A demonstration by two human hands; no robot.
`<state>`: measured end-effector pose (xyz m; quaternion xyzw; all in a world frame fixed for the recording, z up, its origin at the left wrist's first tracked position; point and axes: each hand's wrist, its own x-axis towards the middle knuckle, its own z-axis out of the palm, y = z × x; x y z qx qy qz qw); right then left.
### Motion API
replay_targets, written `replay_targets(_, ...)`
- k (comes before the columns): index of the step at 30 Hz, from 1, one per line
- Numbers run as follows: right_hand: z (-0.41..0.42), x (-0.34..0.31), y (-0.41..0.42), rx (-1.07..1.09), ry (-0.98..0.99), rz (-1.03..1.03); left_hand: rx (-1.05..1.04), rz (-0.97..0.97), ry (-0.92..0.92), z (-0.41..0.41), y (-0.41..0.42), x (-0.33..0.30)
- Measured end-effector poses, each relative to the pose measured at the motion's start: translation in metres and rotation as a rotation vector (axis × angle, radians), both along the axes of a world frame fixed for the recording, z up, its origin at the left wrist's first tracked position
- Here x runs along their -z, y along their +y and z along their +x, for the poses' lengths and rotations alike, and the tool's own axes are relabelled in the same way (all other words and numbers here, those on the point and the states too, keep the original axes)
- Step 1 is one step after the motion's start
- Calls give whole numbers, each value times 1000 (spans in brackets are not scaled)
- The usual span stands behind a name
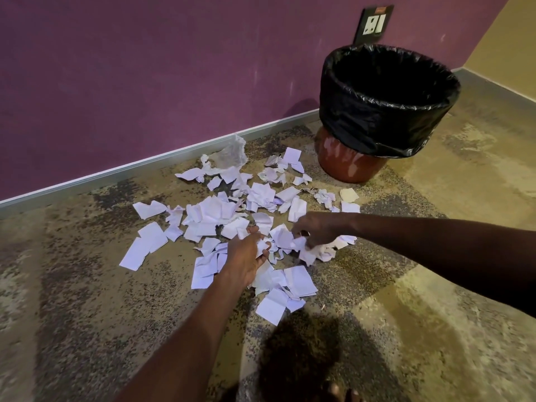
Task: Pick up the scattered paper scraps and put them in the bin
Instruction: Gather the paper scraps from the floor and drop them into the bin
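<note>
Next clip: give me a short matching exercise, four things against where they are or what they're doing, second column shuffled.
Things:
1. Black-lined round bin
2. Crumpled clear plastic wrapper
3. Right hand
4. Black wall socket plate

Places or states:
A. On the purple wall above the bin
B. Gripping crumpled white paper scraps
C. By the skirting, far edge of the scatter
D. Standing near the corner

Pairs: 1-D, 2-C, 3-B, 4-A

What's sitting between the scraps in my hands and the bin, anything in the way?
Nothing visible blocks it. Between the right hand with its paper scraps and the bin lie only more loose scraps flat on the floor, and the bin's mouth is open.
</note>
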<state>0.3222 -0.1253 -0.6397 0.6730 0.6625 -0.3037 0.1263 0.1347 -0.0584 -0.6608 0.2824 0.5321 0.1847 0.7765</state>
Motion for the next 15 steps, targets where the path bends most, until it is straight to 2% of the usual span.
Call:
replay_targets(6,-2,-32,18,493,466,185,-29,95,32,9,-7,-9)
replay_targets(12,-35,-25,36,863,629,320,-163,2,-54,15,0,-30)
replay_targets(15,-59,-24,42,918,693,389,-243,-33,-94,17,3,-37)
